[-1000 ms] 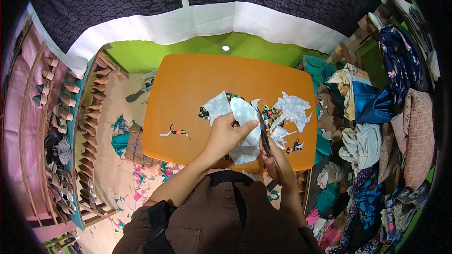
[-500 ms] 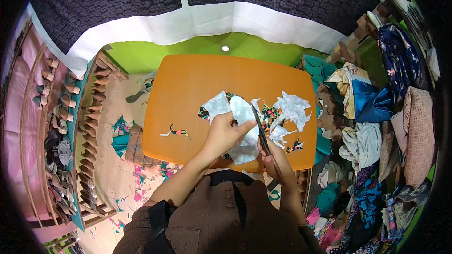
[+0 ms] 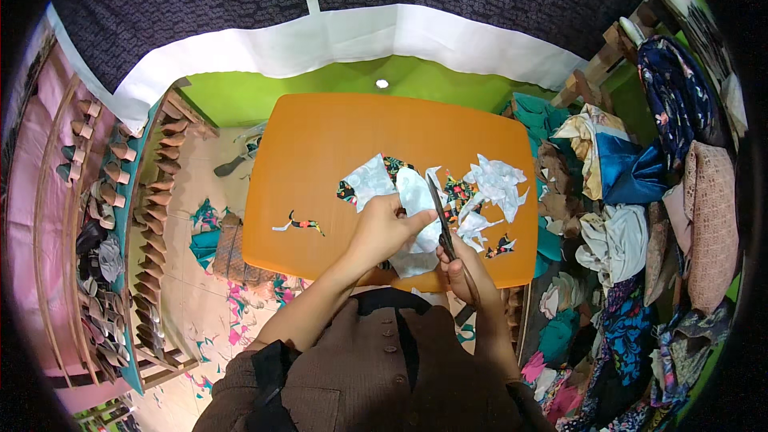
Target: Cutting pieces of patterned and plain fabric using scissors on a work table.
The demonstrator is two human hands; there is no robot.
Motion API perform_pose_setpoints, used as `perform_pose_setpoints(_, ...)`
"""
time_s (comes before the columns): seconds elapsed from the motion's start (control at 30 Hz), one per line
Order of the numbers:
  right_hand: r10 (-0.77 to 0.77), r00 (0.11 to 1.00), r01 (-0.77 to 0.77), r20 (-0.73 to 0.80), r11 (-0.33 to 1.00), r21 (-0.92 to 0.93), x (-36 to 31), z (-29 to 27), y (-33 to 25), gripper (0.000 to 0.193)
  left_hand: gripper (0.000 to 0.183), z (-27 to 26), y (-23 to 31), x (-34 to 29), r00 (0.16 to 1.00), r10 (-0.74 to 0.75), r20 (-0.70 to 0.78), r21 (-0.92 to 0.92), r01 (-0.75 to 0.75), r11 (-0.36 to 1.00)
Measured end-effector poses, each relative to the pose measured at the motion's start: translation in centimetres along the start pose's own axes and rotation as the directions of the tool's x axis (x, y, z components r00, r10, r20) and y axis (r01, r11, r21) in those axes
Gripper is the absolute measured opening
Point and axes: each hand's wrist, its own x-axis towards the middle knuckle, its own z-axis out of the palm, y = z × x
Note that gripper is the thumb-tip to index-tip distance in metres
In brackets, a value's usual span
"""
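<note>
Hanging beyond the left hand [image 3: 382, 228] and the right hand [image 3: 460, 276], a dark, finely patterned fabric drape [image 3: 184, 8] is bordered by a smooth white cloth band [image 3: 376, 32], below which a bright green wall [image 3: 320, 76] is seen. Beneath the hands is set a smooth, orange-brown tabletop [image 3: 336, 128] with rounded corners. Well to their left, beside a pale floor [image 3: 180, 296] littered with pink and teal scraps [image 3: 236, 312], a wooden rack [image 3: 168, 372] is lined with tan, pointed shoe-like forms [image 3: 152, 242]. Well to their right, textiles are piled: a coarse-textured brown cloth bundle [image 3: 710, 224], a glossy blue cloth [image 3: 628, 172] and a rumpled cream cloth [image 3: 614, 244].

Just beyond the right hand, crumpled, jagged white pieces [image 3: 498, 184] are heaped beside black floral-printed cloth [image 3: 460, 192]. Between the hands, a thin, pale, curved-edged piece [image 3: 414, 192] is held, pinched by the left hand with the thumb laid over it and the fingers curled in. By the right hand, dark scissors [image 3: 445, 232] are grasped, the fingers wrapped about the handles; the slender blades are pointed away from the body, along the piece's right edge, and how far they are parted cannot be told. Left of the left hand, a small, twisted floral scrap [image 3: 304, 224] is left lying flat.
</note>
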Motion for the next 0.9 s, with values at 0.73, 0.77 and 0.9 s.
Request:
perform_pose_setpoints(0.73,0.016,1.000,-0.016,0.016,0.999,0.029,-0.4,0.2,0.7,0.060,0.023,-0.8,1.1,-0.5,0.996,0.019,0.086,0.055,-0.024,0.998)
perform_pose_setpoints(0.77,-0.001,1.000,0.001,0.017,1.000,-0.003,-0.4,0.1,0.6,0.059,0.018,-0.9,1.4,-0.5,0.991,-0.055,0.122,0.111,0.042,0.993)
perform_pose_setpoints(0.9,-0.004,0.998,0.005,0.056,1.000,-0.013,-0.3,-0.1,0.3,0.058,0.014,-1.2,0.9,-0.4,0.977,-0.132,0.165,0.188,0.100,0.977)
